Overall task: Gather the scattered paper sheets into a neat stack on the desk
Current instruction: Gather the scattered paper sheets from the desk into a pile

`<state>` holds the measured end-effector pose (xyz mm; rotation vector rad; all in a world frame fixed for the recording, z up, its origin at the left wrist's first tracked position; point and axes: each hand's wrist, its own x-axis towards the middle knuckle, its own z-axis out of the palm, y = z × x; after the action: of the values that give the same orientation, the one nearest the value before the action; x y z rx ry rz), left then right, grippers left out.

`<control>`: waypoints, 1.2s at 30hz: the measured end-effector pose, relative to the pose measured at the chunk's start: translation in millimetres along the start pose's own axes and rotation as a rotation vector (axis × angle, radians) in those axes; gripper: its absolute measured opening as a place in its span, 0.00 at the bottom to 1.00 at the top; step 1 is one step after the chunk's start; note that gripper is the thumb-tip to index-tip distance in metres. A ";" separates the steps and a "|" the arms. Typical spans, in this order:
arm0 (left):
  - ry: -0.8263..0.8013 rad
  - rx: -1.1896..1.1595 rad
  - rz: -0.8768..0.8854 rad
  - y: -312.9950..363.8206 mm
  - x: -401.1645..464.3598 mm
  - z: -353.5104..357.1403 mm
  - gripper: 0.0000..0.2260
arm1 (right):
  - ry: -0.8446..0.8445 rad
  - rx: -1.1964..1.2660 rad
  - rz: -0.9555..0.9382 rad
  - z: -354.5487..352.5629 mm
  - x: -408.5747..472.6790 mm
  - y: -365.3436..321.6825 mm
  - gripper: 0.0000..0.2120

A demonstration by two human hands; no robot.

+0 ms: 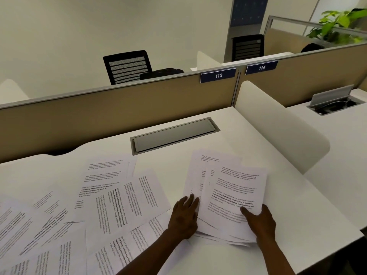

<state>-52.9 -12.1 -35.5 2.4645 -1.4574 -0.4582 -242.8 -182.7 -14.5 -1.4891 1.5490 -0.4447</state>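
Nearest, the right hand (260, 223) grips the near right corner of a loose pile of sheets (228, 197), thumb on top and fingers hidden beneath. The left hand (184, 217) lies flat against the pile's left edge, fingers together. To the left, scattered sheets (111, 197) overlap across the white desk (297, 205). Beyond them sits a closed cable hatch (174, 134), then the beige partition (119, 108) with its 113 label (218, 75)

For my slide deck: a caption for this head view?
Both hands, left and right, gather a loose paper stack; more sheets lie scattered.
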 end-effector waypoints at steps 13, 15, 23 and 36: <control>0.135 -1.042 -0.633 20.7 20.7 -33.9 0.31 | -0.117 -0.077 0.009 9.3 -0.4 7.2 0.09; 0.134 -1.154 -0.720 24.1 27.4 -42.0 0.31 | -0.086 -0.139 -0.032 12.7 -6.0 6.7 0.10; 0.033 -1.304 -0.842 12.7 45.3 -48.0 0.25 | 0.005 -0.297 -0.176 20.3 -15.2 10.2 0.15; -0.020 -1.045 -0.455 35.0 28.0 -33.8 0.38 | -0.180 -0.262 -0.175 8.3 -0.8 26.8 0.23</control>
<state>-55.3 -51.7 4.2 1.8459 -0.3948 -1.0069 -252.3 -173.7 -39.4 -1.8229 1.3799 -0.2047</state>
